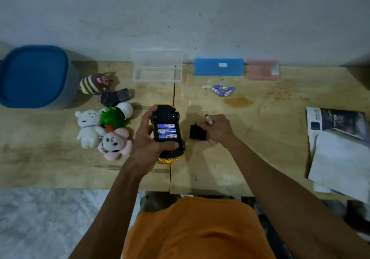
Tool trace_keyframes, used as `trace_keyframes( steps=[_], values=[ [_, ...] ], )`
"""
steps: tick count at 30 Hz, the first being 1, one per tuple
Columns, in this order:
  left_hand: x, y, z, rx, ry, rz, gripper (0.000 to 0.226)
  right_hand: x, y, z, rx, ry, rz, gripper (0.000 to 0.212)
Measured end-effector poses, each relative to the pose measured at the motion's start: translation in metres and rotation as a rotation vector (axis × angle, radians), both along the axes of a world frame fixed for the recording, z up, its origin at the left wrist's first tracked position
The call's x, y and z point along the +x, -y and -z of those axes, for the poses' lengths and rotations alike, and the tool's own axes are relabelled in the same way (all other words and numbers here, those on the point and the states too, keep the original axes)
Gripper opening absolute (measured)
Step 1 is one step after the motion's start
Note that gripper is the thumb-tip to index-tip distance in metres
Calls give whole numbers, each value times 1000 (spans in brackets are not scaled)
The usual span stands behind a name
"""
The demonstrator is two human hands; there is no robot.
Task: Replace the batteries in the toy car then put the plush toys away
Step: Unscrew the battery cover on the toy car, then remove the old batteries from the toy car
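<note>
Left hand [149,136] around upturned toy car [167,133] (thumb across).

The pale, scuffed wooden tabletop [240,158] is showing a matt, stained grain. The black-and-yellow plastic toy car [167,132] is gleaming glossy at its golden end, with three shiny blue-wrapped batteries [167,131] sitting in its underside. The soft cloth plush toys [104,126] are looking fuzzy. The clear plastic box [157,72] is looking smooth beside glossy paper booklets [338,144].
</note>
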State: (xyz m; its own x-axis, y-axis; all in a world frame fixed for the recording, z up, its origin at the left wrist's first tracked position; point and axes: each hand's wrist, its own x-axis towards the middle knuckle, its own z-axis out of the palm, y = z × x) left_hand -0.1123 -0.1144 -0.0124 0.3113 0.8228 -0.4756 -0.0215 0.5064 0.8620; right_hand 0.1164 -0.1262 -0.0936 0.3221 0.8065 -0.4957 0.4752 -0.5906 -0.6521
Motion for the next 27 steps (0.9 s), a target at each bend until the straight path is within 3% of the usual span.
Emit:
trace_keyframes(
  steps=[5,9,14,18,23,27],
  values=[
    [-14,-4,1,2,6,29,112,-4,-9,25,-26,15,27,37],
    [-14,-7,1,-13,0,29,116,0,-6,24,-43,33,-6,15],
    [-1,-6,0,-18,21,44,111,10,3,31,-38,65,-54,29],
    [11,-2,-1,-10,27,49,111,16,9,30,43,52,-55,8],
    [24,2,2,-20,29,28,114,29,22,25,74,152,-29,35],
    [37,6,2,-28,34,32,116,34,40,33,102,194,84,23]
  ],
)
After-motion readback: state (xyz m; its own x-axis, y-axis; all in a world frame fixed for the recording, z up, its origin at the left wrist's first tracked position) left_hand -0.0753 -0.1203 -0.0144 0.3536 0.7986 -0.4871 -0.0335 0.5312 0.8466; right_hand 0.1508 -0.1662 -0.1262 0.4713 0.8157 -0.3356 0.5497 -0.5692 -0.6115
